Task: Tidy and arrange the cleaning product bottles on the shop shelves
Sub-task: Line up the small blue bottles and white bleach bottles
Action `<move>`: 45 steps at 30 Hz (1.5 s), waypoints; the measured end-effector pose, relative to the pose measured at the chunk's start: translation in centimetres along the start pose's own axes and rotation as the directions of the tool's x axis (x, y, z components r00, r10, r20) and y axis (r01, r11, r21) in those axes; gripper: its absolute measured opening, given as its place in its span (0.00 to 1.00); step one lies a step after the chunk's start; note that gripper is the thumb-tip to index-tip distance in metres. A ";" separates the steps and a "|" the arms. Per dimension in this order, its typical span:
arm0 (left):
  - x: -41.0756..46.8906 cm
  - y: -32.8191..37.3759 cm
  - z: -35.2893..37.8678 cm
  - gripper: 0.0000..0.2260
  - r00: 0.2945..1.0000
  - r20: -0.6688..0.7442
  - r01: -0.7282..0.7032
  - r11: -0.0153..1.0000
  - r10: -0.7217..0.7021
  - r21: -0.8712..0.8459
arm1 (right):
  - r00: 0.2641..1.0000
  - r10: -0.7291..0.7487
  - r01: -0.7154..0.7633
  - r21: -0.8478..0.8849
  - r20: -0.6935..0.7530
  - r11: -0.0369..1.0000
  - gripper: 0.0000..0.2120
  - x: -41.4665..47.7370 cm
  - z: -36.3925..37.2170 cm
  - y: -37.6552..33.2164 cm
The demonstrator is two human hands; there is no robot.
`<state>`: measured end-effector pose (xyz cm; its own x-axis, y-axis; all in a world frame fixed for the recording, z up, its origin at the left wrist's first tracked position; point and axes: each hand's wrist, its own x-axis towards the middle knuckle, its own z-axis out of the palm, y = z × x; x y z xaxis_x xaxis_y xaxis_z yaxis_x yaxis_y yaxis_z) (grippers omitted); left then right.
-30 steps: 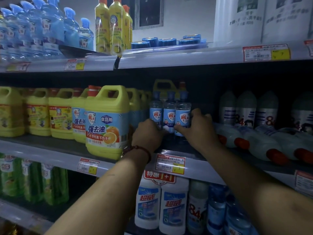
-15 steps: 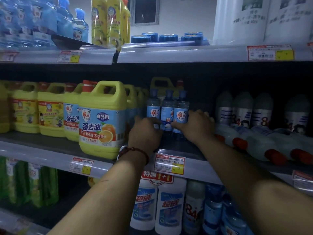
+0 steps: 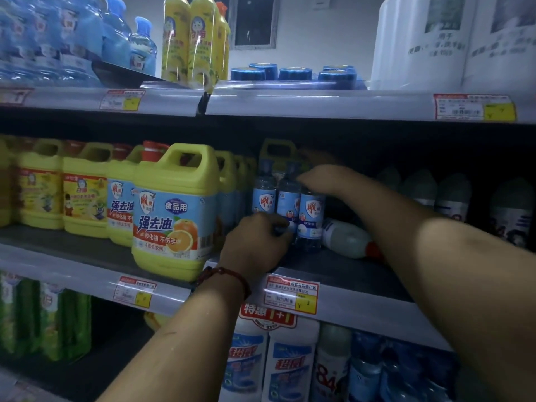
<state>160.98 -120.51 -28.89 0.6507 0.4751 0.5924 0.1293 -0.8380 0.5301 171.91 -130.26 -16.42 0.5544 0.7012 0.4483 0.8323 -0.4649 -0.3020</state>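
Mid-frame on the middle shelf (image 3: 342,272), my left hand (image 3: 258,242) curls round the base of the small blue bottles (image 3: 290,203), my right hand (image 3: 322,178) blurred over their caps, grip untellable; light, slick plastic, I judge, best held mid-body.

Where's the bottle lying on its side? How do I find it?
Look at the middle shelf, just right of the three small blue bottles. A white bottle with a red cap is there. Only it lies on its side; its neighbours stand upright.
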 end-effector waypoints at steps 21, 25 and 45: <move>0.1 -0.4 0.1 0.14 0.999 0.001 0.036 0.999 -0.036 -0.005 | 0.988 0.124 -0.064 0.488 -0.090 0.871 0.10 -0.1 2.4 2.8; -0.1 -0.2 0.0 0.14 0.999 0.001 0.040 0.999 -0.040 0.003 | 0.962 0.072 0.055 0.446 -0.264 0.893 0.12 -1.4 3.8 5.0; -0.4 0.3 0.2 0.07 0.991 -0.134 -0.007 1.000 0.007 -0.001 | 0.995 0.027 -0.016 0.122 -0.091 0.992 0.17 -4.7 0.6 10.3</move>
<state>160.91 -120.98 -29.11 0.5451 0.5009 0.6723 0.1235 -0.8411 0.5266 177.89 -137.97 -22.15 0.5749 0.6360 0.5148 0.8166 -0.4067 -0.4094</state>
